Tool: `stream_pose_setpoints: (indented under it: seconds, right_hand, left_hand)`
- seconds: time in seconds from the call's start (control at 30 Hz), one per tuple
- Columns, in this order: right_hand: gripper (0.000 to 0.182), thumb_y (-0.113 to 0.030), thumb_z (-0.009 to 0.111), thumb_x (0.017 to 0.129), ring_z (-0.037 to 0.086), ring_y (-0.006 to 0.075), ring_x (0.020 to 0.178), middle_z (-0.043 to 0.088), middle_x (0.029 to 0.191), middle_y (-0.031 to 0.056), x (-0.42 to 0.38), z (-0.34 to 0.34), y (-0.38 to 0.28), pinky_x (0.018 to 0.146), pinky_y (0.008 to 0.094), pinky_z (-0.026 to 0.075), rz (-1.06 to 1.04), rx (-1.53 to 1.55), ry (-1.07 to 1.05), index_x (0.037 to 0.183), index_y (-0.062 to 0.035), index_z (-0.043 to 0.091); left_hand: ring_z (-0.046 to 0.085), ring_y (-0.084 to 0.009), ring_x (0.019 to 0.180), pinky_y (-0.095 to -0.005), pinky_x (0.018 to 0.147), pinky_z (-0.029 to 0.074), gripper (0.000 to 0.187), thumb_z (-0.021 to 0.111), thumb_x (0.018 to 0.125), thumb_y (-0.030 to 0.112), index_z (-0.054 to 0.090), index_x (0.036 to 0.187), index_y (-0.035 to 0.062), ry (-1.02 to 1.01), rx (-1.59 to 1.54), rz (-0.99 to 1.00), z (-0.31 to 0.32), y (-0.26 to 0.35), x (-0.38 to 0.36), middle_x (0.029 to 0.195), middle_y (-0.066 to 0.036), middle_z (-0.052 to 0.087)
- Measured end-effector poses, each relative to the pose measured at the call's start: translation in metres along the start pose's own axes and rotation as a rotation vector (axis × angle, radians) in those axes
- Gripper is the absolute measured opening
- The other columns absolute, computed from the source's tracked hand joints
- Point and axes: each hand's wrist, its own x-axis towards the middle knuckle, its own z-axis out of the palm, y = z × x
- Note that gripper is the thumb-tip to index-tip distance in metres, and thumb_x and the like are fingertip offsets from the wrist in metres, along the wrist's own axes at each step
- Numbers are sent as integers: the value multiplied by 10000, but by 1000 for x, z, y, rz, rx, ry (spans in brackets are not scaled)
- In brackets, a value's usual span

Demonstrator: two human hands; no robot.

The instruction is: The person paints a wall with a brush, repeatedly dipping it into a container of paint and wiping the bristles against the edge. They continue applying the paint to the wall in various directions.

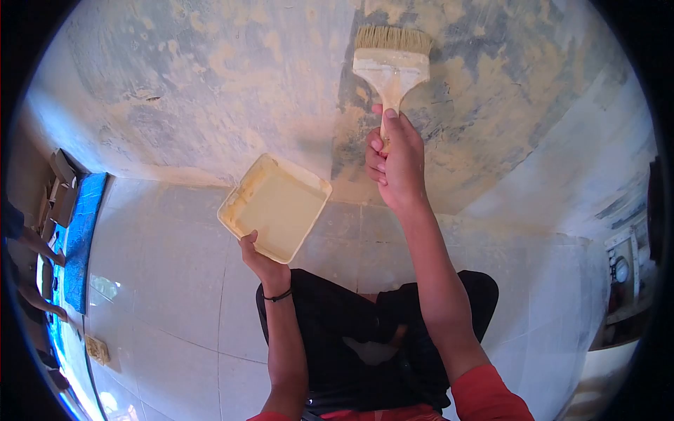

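Note:
My right hand (399, 158) grips the handle of a wide paintbrush (393, 70), its bristles pointing up against or close before the patchy wall (281, 77). Cream smears cover the brush's ferrule and handle. My left hand (265, 263) holds a square cream-coloured tray (228, 212) by its near corner, thumb over the rim. Pale cream liquid (281, 207) lies in the tray, with thicker residue along its left wall. A dark band circles my left wrist.
My crossed legs (337, 330) rest on the tiled floor (175, 281). At far left, another person's hands (53, 309) are near a blue sheet (86, 238) and cardboard (62, 193). A small yellowish block (97, 349) lies on the floor. Framed items (625, 270) stand at the right.

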Motion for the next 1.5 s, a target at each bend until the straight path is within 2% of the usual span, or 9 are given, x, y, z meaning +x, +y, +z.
stream_pose_setpoints:
  seconds: [0.1,0.23,0.3,0.33,0.77,1.07,1.23,1.4,1.5]
  right_hand:
    - [338,-326,436,938,308,34,415,402,634,-22,6,-16,25,345,183,233,24,10,-31,1144,-58,455]
    - [342,-341,449,934,311,33,409,402,631,-22,0,-36,66,345,183,231,115,78,-9,1138,-66,457]
    - [318,-347,433,940,275,30,392,390,639,-12,-4,-45,89,337,176,220,205,87,19,1127,-92,461]
    - [324,-355,436,939,273,29,390,387,637,-13,-7,-51,100,339,174,221,204,126,-23,1127,-92,458]
    - [309,-350,450,936,300,31,399,392,620,-23,-28,-91,219,347,180,230,401,215,82,1118,-102,471]
    - [287,-340,450,937,298,41,394,401,628,-9,-41,-108,278,342,184,233,560,302,213,1094,-100,459]
    - [239,-316,422,948,285,49,410,395,637,-7,-44,-115,299,333,188,217,718,333,323,1069,-112,453]
    - [221,-307,425,945,280,56,400,400,628,-3,-42,-117,298,326,195,215,759,390,334,1034,-105,440]
    - [220,-304,427,944,278,57,396,403,623,-1,-35,-113,288,322,198,212,786,469,358,1012,-95,435]
  left_hand:
    - [526,-237,1047,-347,870,443,484,454,787,207,405,1229,18,65,62,36,3,1,-3,1133,-103,517]
    - [522,-242,1051,-356,874,443,492,467,777,204,399,1229,20,24,59,48,13,4,-6,1136,-110,507]
    - [517,-244,1056,-363,874,443,486,468,773,197,398,1221,23,-5,57,39,17,5,-8,1133,-114,499]
    - [523,-246,1049,-362,865,450,494,472,771,205,397,1224,20,-10,55,22,16,6,-8,1131,-118,501]
    - [565,-235,973,-361,753,501,483,439,795,283,401,1193,12,23,158,-7,15,8,-7,1082,-124,517]
    - [540,-212,997,-339,784,483,459,421,806,289,412,1178,20,143,142,36,8,4,1,1077,-105,510]
    - [533,-209,1012,-339,822,461,471,431,796,279,409,1189,21,131,136,49,9,3,2,1086,-100,507]
    - [549,-223,1004,-364,824,470,450,479,775,273,449,1167,54,119,104,40,3,1,4,1078,-78,542]
    - [531,-220,1028,-350,836,457,490,444,787,269,403,1207,19,124,100,44,7,1,5,1108,-104,509]
